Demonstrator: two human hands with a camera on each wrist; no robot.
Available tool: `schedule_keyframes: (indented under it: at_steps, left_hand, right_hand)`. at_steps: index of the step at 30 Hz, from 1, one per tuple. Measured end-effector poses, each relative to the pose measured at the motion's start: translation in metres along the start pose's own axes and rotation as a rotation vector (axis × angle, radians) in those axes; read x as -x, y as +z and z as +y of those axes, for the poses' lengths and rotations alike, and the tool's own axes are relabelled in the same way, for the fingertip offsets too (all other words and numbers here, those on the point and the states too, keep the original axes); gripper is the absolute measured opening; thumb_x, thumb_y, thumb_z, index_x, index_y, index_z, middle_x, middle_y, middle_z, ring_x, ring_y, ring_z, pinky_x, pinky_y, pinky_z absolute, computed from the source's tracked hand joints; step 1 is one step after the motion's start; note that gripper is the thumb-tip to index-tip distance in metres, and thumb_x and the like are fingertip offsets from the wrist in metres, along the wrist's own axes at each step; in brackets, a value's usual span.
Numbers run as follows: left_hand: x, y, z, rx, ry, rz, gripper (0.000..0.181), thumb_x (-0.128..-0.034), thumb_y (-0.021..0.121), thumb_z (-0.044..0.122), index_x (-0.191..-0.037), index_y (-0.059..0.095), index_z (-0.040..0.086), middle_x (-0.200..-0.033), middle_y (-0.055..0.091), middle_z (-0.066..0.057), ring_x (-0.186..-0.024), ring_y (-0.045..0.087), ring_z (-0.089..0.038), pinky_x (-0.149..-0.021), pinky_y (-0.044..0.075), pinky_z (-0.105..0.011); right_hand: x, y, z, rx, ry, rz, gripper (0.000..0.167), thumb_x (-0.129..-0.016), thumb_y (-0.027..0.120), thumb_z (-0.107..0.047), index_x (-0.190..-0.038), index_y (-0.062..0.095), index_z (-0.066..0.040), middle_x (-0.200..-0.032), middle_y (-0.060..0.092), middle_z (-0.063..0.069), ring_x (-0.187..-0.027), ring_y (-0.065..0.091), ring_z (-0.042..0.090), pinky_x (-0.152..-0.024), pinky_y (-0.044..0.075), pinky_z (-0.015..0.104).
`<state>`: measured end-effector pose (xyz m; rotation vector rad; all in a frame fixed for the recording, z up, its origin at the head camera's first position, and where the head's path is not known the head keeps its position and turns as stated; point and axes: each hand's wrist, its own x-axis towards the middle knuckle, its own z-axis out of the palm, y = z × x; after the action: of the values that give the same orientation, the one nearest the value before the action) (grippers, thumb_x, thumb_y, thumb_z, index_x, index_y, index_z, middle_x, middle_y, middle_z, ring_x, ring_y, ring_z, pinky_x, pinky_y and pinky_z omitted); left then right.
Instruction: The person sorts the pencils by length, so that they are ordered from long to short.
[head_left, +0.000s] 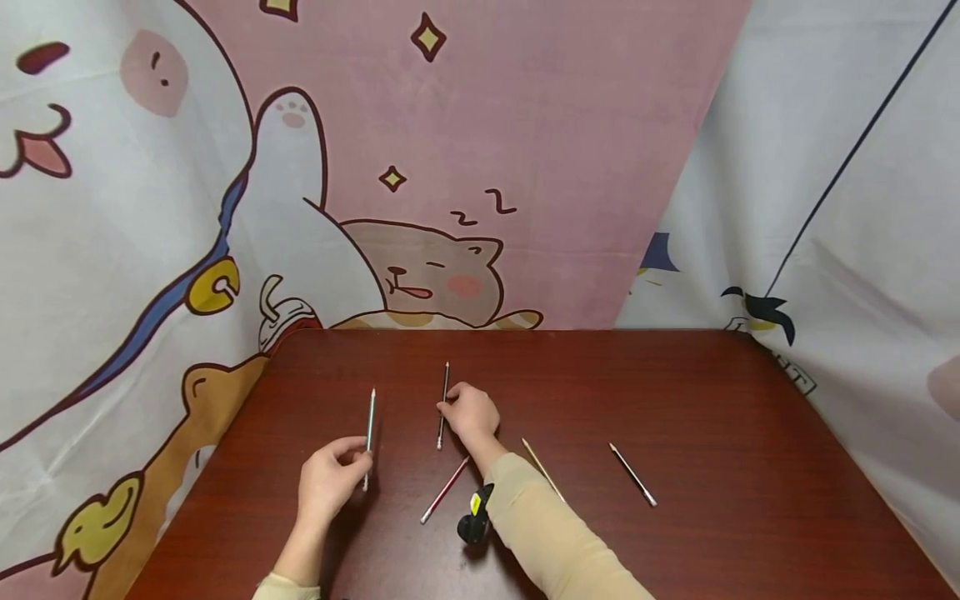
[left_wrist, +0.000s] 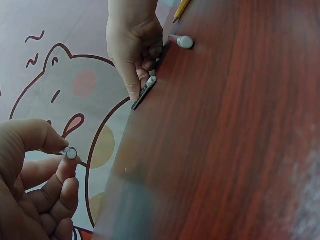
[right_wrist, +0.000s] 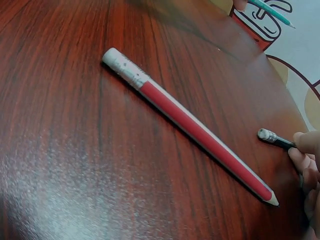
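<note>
My left hand [head_left: 327,477] pinches a teal pencil [head_left: 371,417] between thumb and fingers, its tip pointing away from me. In the left wrist view the teal pencil's white eraser end [left_wrist: 71,153] faces the camera. To the right, my right hand [head_left: 472,412] pinches a black pencil [head_left: 446,383] by its middle. The right wrist view shows that black pencil's eraser end [right_wrist: 266,134] sticking out beside the fingers. A red-and-white pencil [head_left: 446,490] lies slantwise on the table between the hands, nearer to me.
A yellow pencil [head_left: 542,467] lies beyond my right forearm, partly hidden by the sleeve. Farther right on the brown table [head_left: 720,417] is a dark pencil with a white eraser [head_left: 632,473]. A cartoon-printed cloth [head_left: 570,167] hangs behind the table's back edge.
</note>
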<state>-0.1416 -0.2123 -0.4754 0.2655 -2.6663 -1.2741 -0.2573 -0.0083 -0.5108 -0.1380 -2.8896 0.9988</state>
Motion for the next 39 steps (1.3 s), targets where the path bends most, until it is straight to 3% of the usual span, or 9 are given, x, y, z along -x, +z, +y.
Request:
schedule_keyframes:
  at_steps: [10, 23, 39]
  left_hand:
    - [0.001, 0.002, 0.002, 0.001, 0.007, -0.008, 0.023, -0.0809, 0.071, 0.013, -0.103, 0.077, 0.007, -0.074, 0.066, 0.004, -0.064, 0.057, -0.008, -0.060, 0.042, -0.026]
    - [-0.001, 0.010, 0.004, 0.016, 0.014, -0.015, 0.024, -0.0808, 0.071, 0.013, -0.103, 0.077, 0.007, -0.075, 0.067, 0.004, -0.065, 0.060, -0.009, -0.060, 0.044, -0.026]
    - [-0.003, 0.024, 0.008, 0.035, 0.044, -0.007, 0.023, -0.0794, 0.071, 0.012, -0.101, 0.077, 0.007, -0.076, 0.070, 0.003, -0.067, 0.062, -0.010, -0.062, 0.045, -0.027]
  right_hand:
    - [0.002, 0.001, 0.002, -0.008, -0.030, 0.015, 0.021, -0.082, 0.080, -0.037, -0.095, 0.075, -0.022, -0.079, 0.071, -0.009, -0.074, 0.067, 0.018, -0.056, 0.047, 0.036]
    - [0.005, -0.005, 0.013, -0.123, -0.145, -0.032, 0.020, -0.085, 0.077, -0.030, -0.100, 0.074, -0.016, -0.081, 0.072, -0.005, -0.077, 0.068, 0.015, -0.063, 0.049, 0.034]
    - [0.012, -0.033, 0.036, -0.259, -0.237, -0.135, 0.026, -0.086, 0.075, -0.022, -0.108, 0.073, -0.008, -0.086, 0.071, 0.000, -0.082, 0.066, 0.019, -0.076, 0.051, 0.037]
